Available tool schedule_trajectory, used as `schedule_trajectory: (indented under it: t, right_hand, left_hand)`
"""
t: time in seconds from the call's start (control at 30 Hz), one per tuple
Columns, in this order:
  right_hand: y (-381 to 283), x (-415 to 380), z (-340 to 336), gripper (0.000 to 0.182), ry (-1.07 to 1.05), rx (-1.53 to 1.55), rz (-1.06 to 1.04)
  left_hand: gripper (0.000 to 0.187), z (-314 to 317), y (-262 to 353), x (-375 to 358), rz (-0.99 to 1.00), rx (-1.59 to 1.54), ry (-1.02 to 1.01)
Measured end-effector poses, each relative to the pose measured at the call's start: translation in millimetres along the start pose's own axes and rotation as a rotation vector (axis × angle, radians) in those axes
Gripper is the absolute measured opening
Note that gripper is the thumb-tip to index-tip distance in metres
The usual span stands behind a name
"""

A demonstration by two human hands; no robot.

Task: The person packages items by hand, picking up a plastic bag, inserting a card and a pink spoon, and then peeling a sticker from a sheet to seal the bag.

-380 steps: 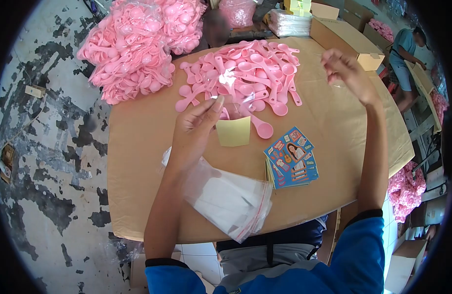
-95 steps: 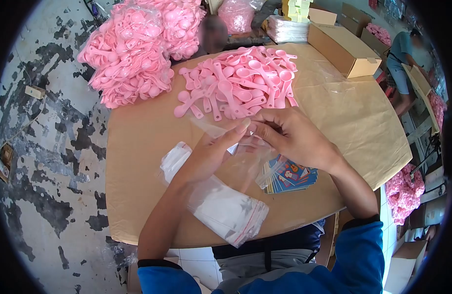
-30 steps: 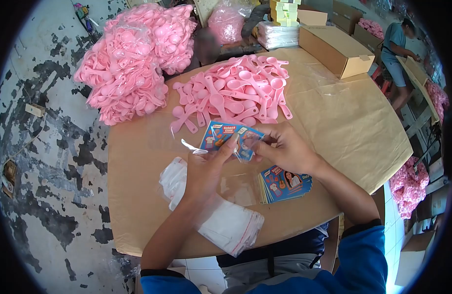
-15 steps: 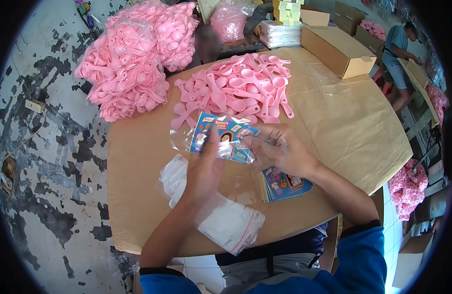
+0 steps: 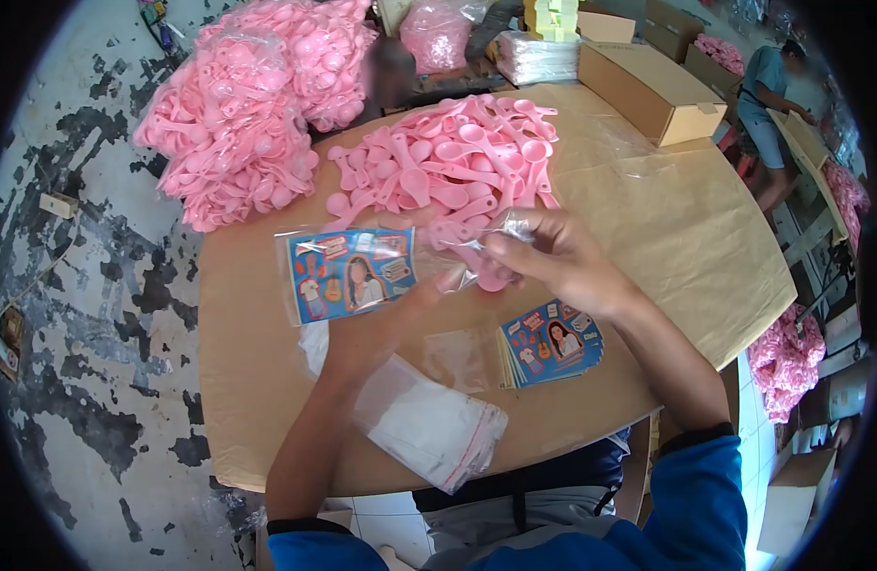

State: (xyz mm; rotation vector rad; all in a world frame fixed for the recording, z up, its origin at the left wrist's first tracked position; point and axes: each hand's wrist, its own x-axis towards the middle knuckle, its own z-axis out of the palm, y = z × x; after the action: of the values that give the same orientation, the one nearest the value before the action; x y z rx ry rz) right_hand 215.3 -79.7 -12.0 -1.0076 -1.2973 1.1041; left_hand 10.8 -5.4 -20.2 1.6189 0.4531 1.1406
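A clear plastic bag with a blue printed card (image 5: 351,276) inside stretches out to the left above the table. My left hand (image 5: 391,319) is closed on the bag near its right end. At that same end, a pink measuring spoon (image 5: 465,249) shows against the clear plastic, and my right hand (image 5: 564,262) pinches it with thumb and fingers. Just beyond my hands lies a heap of pink spoons (image 5: 433,167). Below my right hand sits a stack of blue cards (image 5: 552,344). A pile of clear bags (image 5: 424,419) lies under my left forearm.
Large plastic bags full of pink spoons (image 5: 243,114) stand at the table's far left. At the far right edge is a cardboard box (image 5: 652,93), with packs of clear bags (image 5: 538,57) beside it. Another person (image 5: 769,105) stands at a bench to the right.
The bag with the card has moved left and now lies more level, reaching out past my left hand. A pink measuring spoon now shows in my right hand at the bag's right end.
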Motion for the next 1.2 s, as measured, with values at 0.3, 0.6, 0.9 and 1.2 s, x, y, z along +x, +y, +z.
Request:
schedule_trajectory:
  t: [0.3,0.6,0.9,1.2]
  right_hand:
    - [54.0,28.1,-109.7,0.023,0.217,-1.320,-0.312]
    - [69.2,30.7,-102.1,0.033,0.235,-1.618,-0.301]
    - [33.9,18.0,-103.4,0.024,0.166,-1.393,-0.185]
    - [-14.2,-3.9,-46.0,0.024,-0.084,-0.509,-0.048]
  left_hand:
    - [0.042,-5.1,-1.4,7.4,-0.105,-0.154,0.239]
    - [0.046,-7.8,-11.2,6.4,-0.124,-0.174,0.149]
    - [0.055,-15.4,-20.2,10.2,-0.147,-0.214,0.186]
    - [0.056,-19.5,-21.4,10.4,-0.189,-0.272,0.132]
